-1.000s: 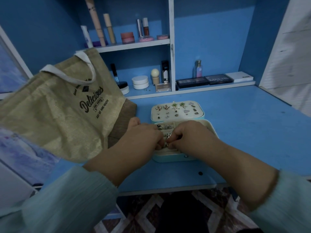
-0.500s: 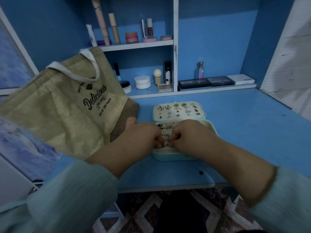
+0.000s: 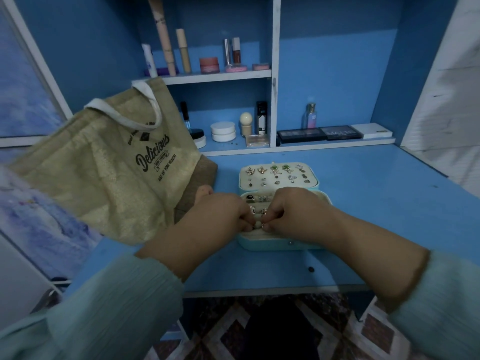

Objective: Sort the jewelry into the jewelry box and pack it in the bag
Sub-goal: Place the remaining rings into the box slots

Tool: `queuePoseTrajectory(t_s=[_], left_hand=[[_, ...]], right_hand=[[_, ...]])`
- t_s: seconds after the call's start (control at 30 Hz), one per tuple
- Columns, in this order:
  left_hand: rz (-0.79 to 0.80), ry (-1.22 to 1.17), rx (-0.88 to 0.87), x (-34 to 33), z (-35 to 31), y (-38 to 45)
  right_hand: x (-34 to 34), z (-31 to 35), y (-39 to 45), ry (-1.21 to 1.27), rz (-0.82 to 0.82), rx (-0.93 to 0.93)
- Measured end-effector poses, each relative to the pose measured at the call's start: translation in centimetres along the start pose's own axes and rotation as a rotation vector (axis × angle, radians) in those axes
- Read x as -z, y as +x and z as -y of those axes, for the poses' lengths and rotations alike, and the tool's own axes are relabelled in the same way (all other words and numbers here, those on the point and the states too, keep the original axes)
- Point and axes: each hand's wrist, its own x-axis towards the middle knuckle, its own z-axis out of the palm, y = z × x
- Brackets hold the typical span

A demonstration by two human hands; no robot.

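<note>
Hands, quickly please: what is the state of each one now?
Left hand: fingers curled, pinching a small ring over the jewelry box.
Right hand: fingers curled, pinching the same ring.

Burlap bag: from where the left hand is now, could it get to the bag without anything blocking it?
Probably yes. The burlap bag lies right beside the left hand, on its own side, nothing between; but its fingers are busy at the jewelry box.
</note>
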Motion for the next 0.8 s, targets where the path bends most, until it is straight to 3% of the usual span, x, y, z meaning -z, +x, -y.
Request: queuePoseTrajectory(t_s=[0.2,0.43,0.67,0.8], left_hand=[[-0.132,-0.181,0.032,-0.8,0.7,-0.8],[-0.175,-0.293,0.064,-0.6,1.0,-0.9],[-0.165,-0.700,0.234,-0.3,1.3,2.4],[-0.125,-0.873,0.388,-0.5,1.3,5.1]], right_hand=[[0.4,-0.4,0.0,0.069,-0.024,-0.056],[0.9,-0.4,-0.1,0.083,-0.049,-0.092],[2.6,-3.1,1.2,0.135,-0.211,-0.163],[3.5,-5.2,2.5,0.094,-0.209,-0.292]])
